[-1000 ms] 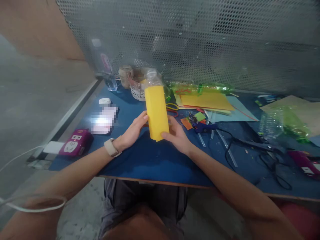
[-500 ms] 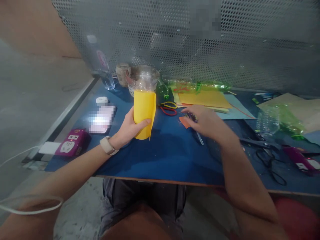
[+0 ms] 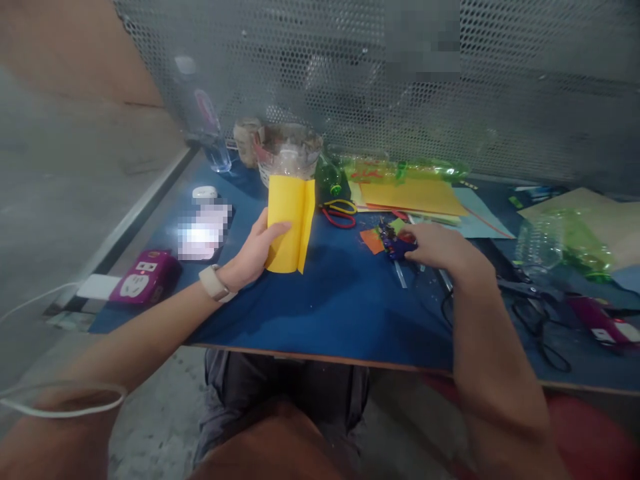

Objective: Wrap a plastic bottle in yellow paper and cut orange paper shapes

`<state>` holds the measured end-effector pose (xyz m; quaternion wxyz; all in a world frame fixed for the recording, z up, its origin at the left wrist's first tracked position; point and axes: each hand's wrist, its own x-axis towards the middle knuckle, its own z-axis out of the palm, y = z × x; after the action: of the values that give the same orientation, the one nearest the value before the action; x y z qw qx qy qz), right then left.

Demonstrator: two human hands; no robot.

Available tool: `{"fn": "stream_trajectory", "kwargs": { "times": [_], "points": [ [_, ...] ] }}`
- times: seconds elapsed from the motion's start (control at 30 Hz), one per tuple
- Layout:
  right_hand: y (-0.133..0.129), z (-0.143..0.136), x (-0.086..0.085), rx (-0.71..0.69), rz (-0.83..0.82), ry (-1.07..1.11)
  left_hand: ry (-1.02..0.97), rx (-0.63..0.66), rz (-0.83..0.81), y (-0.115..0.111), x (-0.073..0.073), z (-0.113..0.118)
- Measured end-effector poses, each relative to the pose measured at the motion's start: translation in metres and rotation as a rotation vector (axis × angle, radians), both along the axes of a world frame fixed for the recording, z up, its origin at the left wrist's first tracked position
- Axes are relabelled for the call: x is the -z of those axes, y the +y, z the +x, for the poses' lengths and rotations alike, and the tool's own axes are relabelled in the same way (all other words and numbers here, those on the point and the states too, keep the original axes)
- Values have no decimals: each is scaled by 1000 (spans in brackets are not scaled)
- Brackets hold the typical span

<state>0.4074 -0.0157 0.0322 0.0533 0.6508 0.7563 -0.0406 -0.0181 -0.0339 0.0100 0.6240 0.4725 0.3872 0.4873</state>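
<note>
My left hand (image 3: pixel 254 253) is wrapped round a sheet of yellow paper (image 3: pixel 286 227) rolled about a clear plastic bottle (image 3: pixel 289 162). The roll stands nearly upright above the table, its loose edge flaring out on the right side. Over to the right, my right hand (image 3: pixel 440 250) has its fingertips closed at the right end of a small dark blue object (image 3: pixel 397 248); its kind is unclear. Beside that object lie orange paper scraps (image 3: pixel 371 241) and a thin translucent stick (image 3: pixel 401 275).
Scissors (image 3: pixel 340 213) with red and yellow handles lie behind. Coloured paper sheets (image 3: pixel 415 197), green bottles (image 3: pixel 435 169) and a basket (image 3: pixel 310 143) stand along the mesh panel. At left are a phone (image 3: pixel 205 233), a purple power socket (image 3: pixel 145 277) and a water bottle (image 3: pixel 213 133); black cords (image 3: pixel 543 333) at right.
My right hand has shifted right, from over the scraps to the dark blue object's right end. The yellow roll has tipped slightly, hiding more of the bottle's neck against the basket.
</note>
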Motion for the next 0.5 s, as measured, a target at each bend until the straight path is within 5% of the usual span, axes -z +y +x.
{"fn": "stream_trajectory", "kwargs": {
  "times": [0.13, 0.27, 0.5],
  "points": [
    [-12, -11, -16, 73, 27, -51, 15, -22, 26, 1, 2, 2],
    [-19, -35, -28, 54, 240, 261, 61, -43, 59, 2, 4, 3],
    [-26, -88, -16, -84, 369, 702, 112, -47, 61, 5, 1, 0]
  ]
}}
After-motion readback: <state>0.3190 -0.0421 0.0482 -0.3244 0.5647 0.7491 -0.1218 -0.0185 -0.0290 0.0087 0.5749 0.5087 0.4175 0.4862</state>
